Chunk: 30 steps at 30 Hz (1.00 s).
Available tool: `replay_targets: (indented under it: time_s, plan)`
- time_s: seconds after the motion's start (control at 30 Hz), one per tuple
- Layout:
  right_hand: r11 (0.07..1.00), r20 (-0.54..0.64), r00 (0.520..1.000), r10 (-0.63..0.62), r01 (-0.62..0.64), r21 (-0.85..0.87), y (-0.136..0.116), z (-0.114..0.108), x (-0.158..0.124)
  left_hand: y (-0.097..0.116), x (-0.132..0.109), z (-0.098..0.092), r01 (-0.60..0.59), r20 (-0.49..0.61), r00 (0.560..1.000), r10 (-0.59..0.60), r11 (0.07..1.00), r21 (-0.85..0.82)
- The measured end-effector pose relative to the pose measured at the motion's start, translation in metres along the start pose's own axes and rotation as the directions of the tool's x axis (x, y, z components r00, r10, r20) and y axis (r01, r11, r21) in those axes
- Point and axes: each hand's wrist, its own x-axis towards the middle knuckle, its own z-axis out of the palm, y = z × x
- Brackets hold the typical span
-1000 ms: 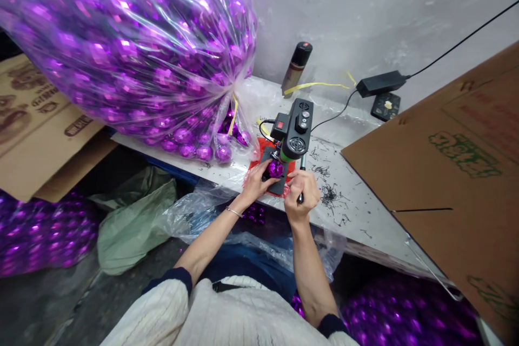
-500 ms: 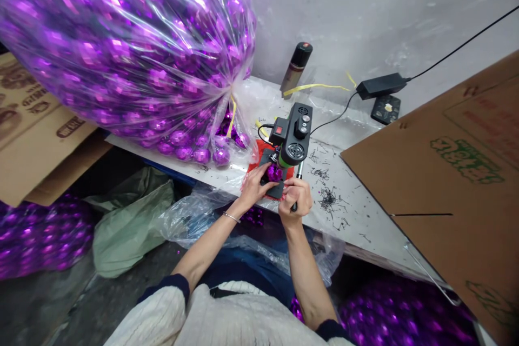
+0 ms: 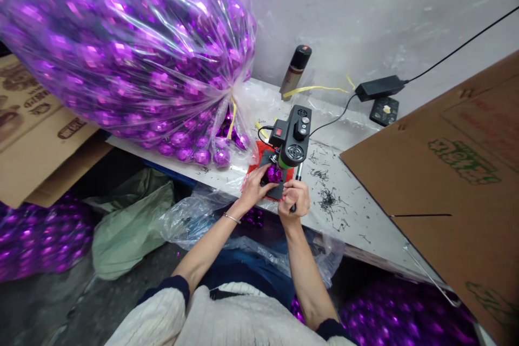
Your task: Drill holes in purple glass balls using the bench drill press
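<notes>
A small black bench drill press [image 3: 299, 138] stands on a red sheet [image 3: 255, 155] at the table's front edge. Under its head, on the black base, sits a shiny purple faceted ball [image 3: 274, 173]. Thumb and fingers of my left hand [image 3: 254, 186] close around the ball's near left side, steadying it. My right hand [image 3: 295, 200] is wrapped round the press's lever handle [image 3: 299, 172], whose black end pokes out below the fist. The drill tip and the top of the ball are hidden by the press head.
A huge clear bag of purple balls [image 3: 162, 70] covers the table's left. Behind the press are a spray can [image 3: 295, 71], a power adapter [image 3: 380, 88] and its cable. Black shavings [image 3: 327, 200] litter the white table [image 3: 357, 227]. A cardboard box [image 3: 441, 184] stands on the right.
Almost nothing differs. Both hands stay at the press, the right fist only very slightly shifted left with the lever, and the view has moved a touch.
</notes>
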Motion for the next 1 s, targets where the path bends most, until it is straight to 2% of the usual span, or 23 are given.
replay_targets:
  time_s: [0.23, 0.4, 0.5, 0.63, 0.7, 0.73, 0.8, 0.9, 0.93, 1.0]
  plan:
    - [0.99, 0.008, 0.991, -0.137, 0.137, -0.012, 0.001, 0.001, 0.005, 0.0, 0.002, 0.001, -0.002, -0.005, 1.0, 0.002, 1.0, -0.018]
    - [0.995, -0.033, 0.995, 0.096, -0.095, 0.018, -0.017, -0.008, 0.044, 0.003, -0.001, 0.0, 0.031, -0.069, 0.997, -0.031, 1.0, 0.0]
    - [0.983, -0.004, 0.984, 0.181, -0.181, 0.033, -0.027, -0.012, 0.063, 0.008, -0.025, -0.012, -0.021, -0.113, 0.993, 0.028, 0.998, 0.064]
    - [0.993, -0.007, 0.993, 0.116, -0.116, 0.027, -0.028, -0.012, 0.058, 0.013, -0.075, -0.034, -0.218, 0.019, 0.976, 0.218, 0.959, 0.184]
    - [0.997, -0.003, 0.997, 0.081, -0.081, 0.02, -0.026, -0.01, 0.05, 0.011, -0.086, -0.041, -0.275, 0.073, 0.962, 0.265, 0.936, 0.222]
    - [0.997, -0.003, 0.997, 0.073, -0.073, 0.019, -0.026, -0.01, 0.047, 0.009, -0.083, -0.044, -0.275, 0.067, 0.962, 0.266, 0.931, 0.241]
    - [0.997, -0.005, 0.998, 0.07, -0.07, 0.022, -0.025, -0.009, 0.043, 0.001, -0.061, -0.051, -0.215, -0.01, 0.974, 0.227, 0.932, 0.291]
    - [0.997, 0.004, 0.997, 0.071, -0.071, 0.027, -0.025, -0.01, 0.043, -0.013, 0.005, -0.065, -0.067, -0.136, 0.982, 0.133, 0.91, 0.41]
    - [0.997, 0.01, 0.998, 0.069, -0.069, 0.025, -0.025, -0.01, 0.043, -0.018, 0.031, -0.07, -0.041, -0.125, 0.986, 0.11, 0.887, 0.459]
    - [0.998, 0.017, 0.998, 0.065, -0.066, 0.02, -0.025, -0.01, 0.043, -0.026, 0.076, -0.079, -0.026, -0.003, 0.999, 0.032, 0.84, 0.541]
